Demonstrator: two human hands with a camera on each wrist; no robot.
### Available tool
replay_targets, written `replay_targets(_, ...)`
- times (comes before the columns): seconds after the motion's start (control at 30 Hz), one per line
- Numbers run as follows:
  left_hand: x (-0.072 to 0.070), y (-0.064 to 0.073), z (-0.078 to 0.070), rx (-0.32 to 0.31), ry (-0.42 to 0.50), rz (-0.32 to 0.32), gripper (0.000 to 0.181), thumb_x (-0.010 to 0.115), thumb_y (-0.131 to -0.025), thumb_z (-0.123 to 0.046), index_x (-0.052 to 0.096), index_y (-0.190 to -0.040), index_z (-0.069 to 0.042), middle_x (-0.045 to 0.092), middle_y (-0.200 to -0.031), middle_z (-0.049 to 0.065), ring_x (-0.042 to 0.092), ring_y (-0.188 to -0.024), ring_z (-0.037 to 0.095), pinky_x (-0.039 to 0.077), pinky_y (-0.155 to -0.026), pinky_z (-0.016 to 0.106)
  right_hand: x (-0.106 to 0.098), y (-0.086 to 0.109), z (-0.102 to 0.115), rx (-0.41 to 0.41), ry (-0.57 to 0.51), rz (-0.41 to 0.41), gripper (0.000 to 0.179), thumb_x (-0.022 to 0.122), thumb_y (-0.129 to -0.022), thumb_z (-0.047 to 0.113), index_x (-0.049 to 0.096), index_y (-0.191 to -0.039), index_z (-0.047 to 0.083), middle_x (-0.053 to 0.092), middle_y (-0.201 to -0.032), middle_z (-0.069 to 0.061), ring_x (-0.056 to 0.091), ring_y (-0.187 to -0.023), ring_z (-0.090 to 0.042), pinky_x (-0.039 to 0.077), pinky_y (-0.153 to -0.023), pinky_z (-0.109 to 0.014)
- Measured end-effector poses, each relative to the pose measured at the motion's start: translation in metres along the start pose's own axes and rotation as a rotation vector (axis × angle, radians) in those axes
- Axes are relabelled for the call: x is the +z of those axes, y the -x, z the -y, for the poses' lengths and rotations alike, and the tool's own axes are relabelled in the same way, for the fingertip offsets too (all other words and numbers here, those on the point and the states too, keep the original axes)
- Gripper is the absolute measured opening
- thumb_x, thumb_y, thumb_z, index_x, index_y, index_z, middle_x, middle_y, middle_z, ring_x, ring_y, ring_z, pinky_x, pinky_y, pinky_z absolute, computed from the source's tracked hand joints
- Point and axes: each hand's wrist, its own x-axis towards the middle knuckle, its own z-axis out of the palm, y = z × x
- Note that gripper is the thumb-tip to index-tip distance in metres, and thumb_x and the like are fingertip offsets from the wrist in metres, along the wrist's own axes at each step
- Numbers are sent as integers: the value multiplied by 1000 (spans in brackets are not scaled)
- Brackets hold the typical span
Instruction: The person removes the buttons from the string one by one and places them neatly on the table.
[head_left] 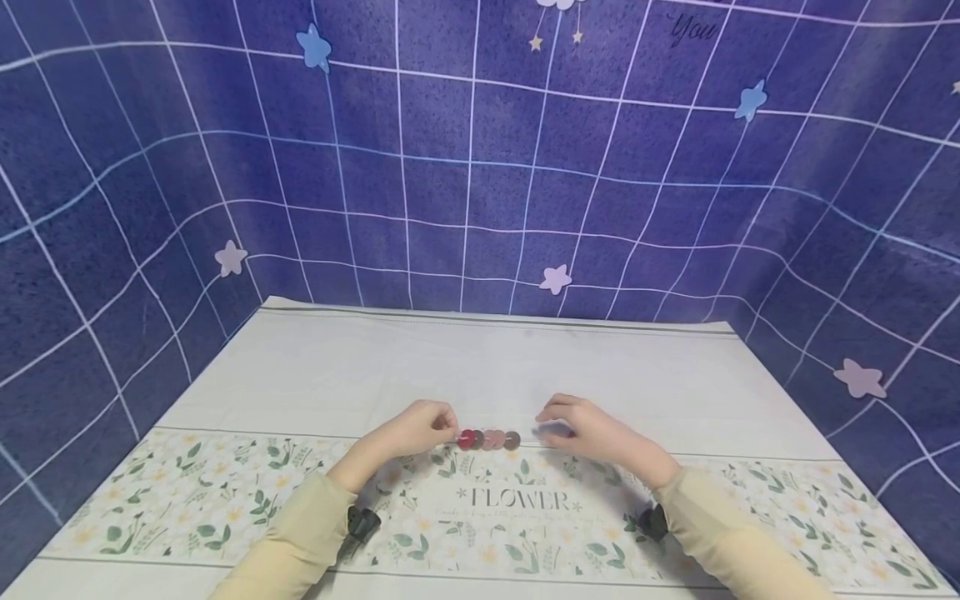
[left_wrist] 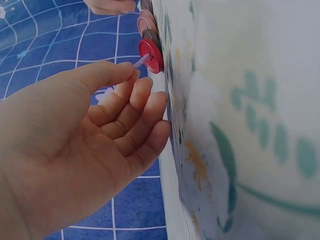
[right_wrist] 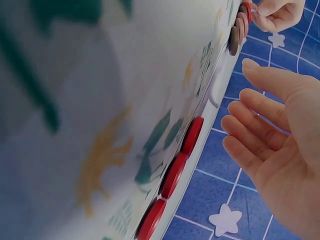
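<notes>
Several large buttons are threaded in a row on a pale string, with a red button [head_left: 467, 439] at the left end, then brown and pink ones, and a brown button [head_left: 512, 440] at the right end. My left hand [head_left: 422, 427] is beside the red end; in the left wrist view its thumb and forefinger pinch the string [left_wrist: 141, 61] close to that button. To the right of the row, my right hand [head_left: 588, 427] holds nothing, its fingers relaxed and apart. Below it, three loose red buttons [right_wrist: 174, 176] show in the right wrist view, hidden in the head view.
The table is covered by a white cloth [head_left: 337, 358] with a floral band [head_left: 247, 492] lettered "FLOWER". A blue gridded curtain [head_left: 435, 183] with stars stands behind and at both sides. Dark wrist cameras [head_left: 363, 523] sit under both sleeves.
</notes>
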Motion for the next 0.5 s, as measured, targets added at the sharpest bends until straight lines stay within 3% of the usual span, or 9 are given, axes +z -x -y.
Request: replay_targets(0.5, -1, 0, -1, -6, 2, 1, 5, 60, -87, -14, 62, -84, -11, 62, -78, -4, 54, -72, 9, 48, -72, 28, 6, -13, 8, -15, -14, 51, 28, 67, -83, 14, 65, -107, 0, 63, -102, -8, 62, -96, -21, 50, -89, -33)
